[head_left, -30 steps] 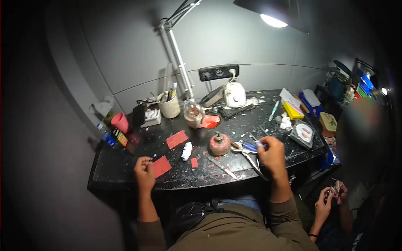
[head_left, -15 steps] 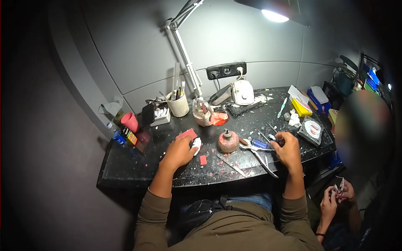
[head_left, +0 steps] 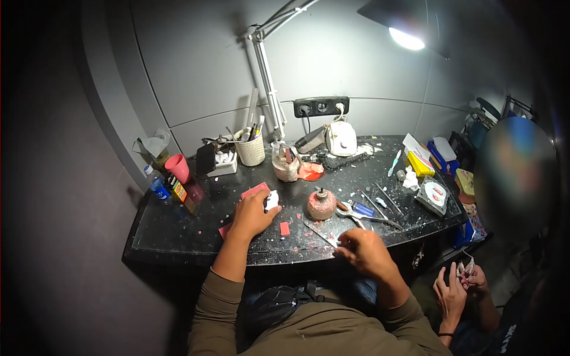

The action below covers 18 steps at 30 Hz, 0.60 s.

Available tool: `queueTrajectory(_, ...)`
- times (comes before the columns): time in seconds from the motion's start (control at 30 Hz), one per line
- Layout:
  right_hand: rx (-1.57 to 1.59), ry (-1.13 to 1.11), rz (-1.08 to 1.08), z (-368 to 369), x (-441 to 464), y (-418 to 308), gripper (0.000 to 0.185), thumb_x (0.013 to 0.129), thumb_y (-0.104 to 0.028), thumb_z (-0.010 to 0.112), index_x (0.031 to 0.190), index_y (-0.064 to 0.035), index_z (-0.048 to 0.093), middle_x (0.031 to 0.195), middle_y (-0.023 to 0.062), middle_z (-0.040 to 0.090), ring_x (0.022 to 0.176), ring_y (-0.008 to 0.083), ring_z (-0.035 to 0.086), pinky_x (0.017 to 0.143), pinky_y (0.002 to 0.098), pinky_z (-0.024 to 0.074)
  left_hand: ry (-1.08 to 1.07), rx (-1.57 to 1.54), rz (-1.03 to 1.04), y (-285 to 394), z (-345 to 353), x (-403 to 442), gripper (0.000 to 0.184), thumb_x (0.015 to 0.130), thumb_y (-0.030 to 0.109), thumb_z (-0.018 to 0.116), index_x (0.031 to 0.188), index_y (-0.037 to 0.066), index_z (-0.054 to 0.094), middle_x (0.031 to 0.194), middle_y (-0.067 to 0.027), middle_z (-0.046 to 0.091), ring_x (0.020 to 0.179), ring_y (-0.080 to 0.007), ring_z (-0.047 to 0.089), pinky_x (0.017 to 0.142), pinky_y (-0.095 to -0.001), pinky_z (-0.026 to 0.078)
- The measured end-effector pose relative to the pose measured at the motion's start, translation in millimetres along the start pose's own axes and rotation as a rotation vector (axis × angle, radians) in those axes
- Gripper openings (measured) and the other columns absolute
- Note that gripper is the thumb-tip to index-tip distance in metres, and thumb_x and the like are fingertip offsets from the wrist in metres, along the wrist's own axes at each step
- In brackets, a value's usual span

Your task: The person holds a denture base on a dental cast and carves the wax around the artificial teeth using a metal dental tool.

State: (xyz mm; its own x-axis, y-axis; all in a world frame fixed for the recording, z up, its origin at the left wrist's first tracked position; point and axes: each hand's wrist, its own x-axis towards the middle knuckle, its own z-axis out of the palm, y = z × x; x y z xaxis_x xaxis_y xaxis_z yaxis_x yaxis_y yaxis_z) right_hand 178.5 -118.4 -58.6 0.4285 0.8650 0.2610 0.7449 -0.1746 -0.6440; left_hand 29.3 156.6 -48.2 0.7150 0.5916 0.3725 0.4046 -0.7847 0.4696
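My left hand [head_left: 254,215] has its fingers wrapped round the left side of a crumpled white piece [head_left: 272,200], over a red sheet [head_left: 255,190]. A second red sheet [head_left: 224,230] shows partly beside my left wrist. My right hand [head_left: 363,248] is at the front edge, near the handle of a metal knife [head_left: 320,234]; its fingers are curled, and whatever they hold, if anything, is hidden. Between the hands stand a small red block [head_left: 285,229] and a round pinkish burner [head_left: 321,204]. Pliers [head_left: 369,217] and a blue lighter [head_left: 361,207] lie beyond my right hand.
A red cup [head_left: 177,168], a bottle [head_left: 156,183] and a white basket of tools [head_left: 250,148] stand at the back left. A glass jar [head_left: 286,163] is mid-back. A plaster model [head_left: 433,196] lies right. A co-worker's hands [head_left: 454,292] are at lower right.
My left hand has moved from the front red sheet to the white piece. My right hand has left the tools beside the lighter and come toward the front edge. The white-and-teal item there now lies free.
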Motion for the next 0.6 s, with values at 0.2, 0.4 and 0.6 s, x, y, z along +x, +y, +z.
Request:
queueTrajectory(0.2,-0.011,0.039,0.017,11,0,2,0.013,0.081,-0.007,0.074,0.091,-0.0029,0.068,0.086,0.0166,0.067,0.083,0.0382,0.066,0.074,0.0461,0.0517,0.042,-0.251,-0.070,-14,8,5,0.030,0.093,0.014,0.069,0.115,-0.006,0.065,0.082,-0.0127,0.069,0.065,-0.0179,0.065,0.060,-0.0340,0.051)
queueTrajectory(0.4,-0.058,0.049,-0.015,12,-1,2,0.021,0.074,0.005,0.067,0.094,-0.0020,0.067,0.088,0.0168,0.060,0.088,0.0387,0.062,0.077,0.0461,0.0502,-0.091,-0.741,-0.221,-28,14,8,0.029,0.096,0.008,0.064,0.122,-0.006,0.059,0.088,-0.0092,0.070,0.061,-0.0118,0.063,0.054,-0.0256,0.052)
queueTrajectory(0.6,0.265,0.192,-0.110,39,11,30,0.038,0.061,0.012,0.054,0.096,-0.0021,0.056,0.091,0.0132,0.053,0.084,0.0316,0.057,0.072,0.0395,0.0470,-0.196,-1.213,-0.187,-35,3,10,0.030,0.098,0.016,0.055,0.122,-0.002,0.060,0.097,-0.0137,0.070,0.071,-0.0179,0.067,0.060,-0.0309,0.058)
